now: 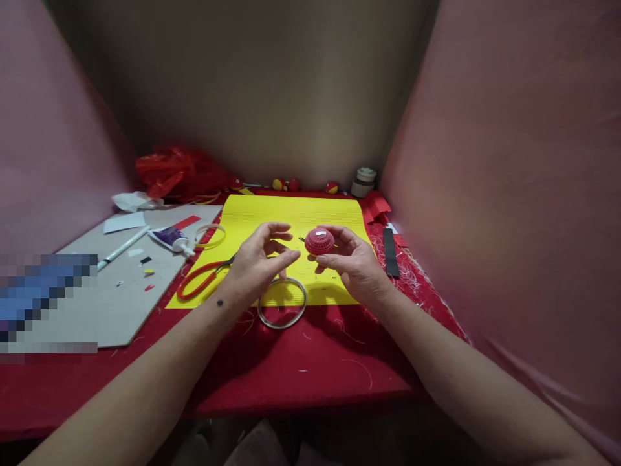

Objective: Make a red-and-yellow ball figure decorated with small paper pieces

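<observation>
My right hand (353,260) holds a small red dome made of ribbed paper (319,241) in its fingertips, above a yellow corrugated sheet (295,213). A tiny white piece sits on top of the dome. My left hand (259,257) hovers just left of it with the fingers apart and holding nothing. Under my left wrist lies a metal ring (282,304), half on the yellow sheet. Red-handled scissors (201,275) lie at the sheet's left edge, next to my left hand.
A glue tube (172,239), a white pen (121,249) and paper scraps lie on grey card (121,291) at the left. A yellow ring (211,234), a red plastic bag (177,169), a small jar (363,182) and a black strip (390,251) surround the sheet. The red cloth (310,362) covers the table.
</observation>
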`<state>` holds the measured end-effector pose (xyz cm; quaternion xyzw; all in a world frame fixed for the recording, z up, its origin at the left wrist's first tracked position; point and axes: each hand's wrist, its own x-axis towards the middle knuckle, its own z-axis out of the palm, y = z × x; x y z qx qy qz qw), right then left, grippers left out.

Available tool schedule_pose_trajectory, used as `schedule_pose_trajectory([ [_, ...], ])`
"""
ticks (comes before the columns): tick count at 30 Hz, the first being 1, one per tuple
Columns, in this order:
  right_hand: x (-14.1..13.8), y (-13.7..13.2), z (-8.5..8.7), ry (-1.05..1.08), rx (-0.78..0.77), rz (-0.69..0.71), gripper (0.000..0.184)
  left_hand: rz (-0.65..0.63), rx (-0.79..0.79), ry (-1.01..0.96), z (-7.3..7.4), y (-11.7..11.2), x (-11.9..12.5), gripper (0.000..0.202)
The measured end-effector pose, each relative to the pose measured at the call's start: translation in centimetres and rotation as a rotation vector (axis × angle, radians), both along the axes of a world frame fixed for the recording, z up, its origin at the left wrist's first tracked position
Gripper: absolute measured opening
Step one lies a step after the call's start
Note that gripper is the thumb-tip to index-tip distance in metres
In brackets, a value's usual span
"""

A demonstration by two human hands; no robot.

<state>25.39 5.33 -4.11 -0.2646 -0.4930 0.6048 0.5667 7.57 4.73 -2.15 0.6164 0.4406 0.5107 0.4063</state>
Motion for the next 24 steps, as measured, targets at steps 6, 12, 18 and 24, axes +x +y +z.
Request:
schedule_pose_trajectory([
  [6,-0.3,0.1,-0.4,-0.045,0.068,-0.074,0.048,0.118,0.166,0.054,-0.3,-0.8,0.6,0.013],
  [12,-0.7,-0.1,-0.6,-0.055,0.1,-0.093,0.048,0.048,0.212,0.12,-1.6,-1.1,1.5,0.022],
  [18,-0.7,-0.2,-0.6,-0.105,0.113,-0.133,0.05,0.111,0.207,0.111,-1.0,-1.2,1.3,0.019],
  [24,-0.8,-0.1,-1.0,-0.245,0.186,-0.188,0.047,0.098,0.244,0.04,0.1,-1.7,1.3,0.009],
])
